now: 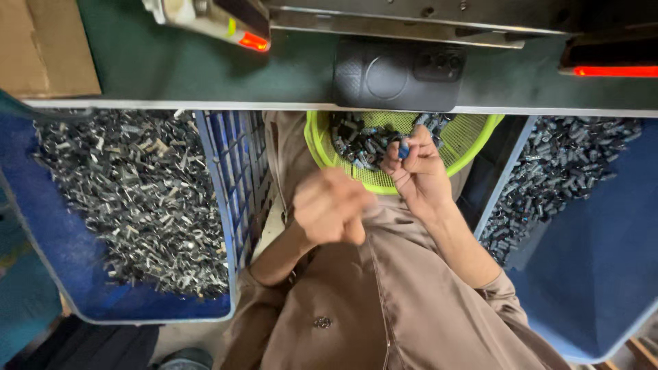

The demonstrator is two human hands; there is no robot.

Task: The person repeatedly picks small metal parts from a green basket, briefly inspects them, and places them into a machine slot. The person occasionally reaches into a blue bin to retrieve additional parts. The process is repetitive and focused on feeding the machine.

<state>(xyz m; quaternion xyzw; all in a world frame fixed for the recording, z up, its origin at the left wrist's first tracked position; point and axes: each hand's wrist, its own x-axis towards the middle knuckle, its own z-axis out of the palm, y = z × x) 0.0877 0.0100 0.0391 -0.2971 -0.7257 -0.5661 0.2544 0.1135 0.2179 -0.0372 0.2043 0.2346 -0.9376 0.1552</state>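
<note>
**Small part pinched over the basket: watch your grip**

Head view: your right hand (417, 171) pinches a small blue-tipped cylindrical part (404, 149) at the fingertips, raised just above the green mesh basket (473, 140) in your lap, under the near edge of the surface (137, 62). A loose pinch could drop it past the rim onto your clothing. Your left hand (330, 205) is blurred, fingers curled loosely; I cannot tell whether it holds anything. Both forearms angle inward, wrists bent up.
</note>
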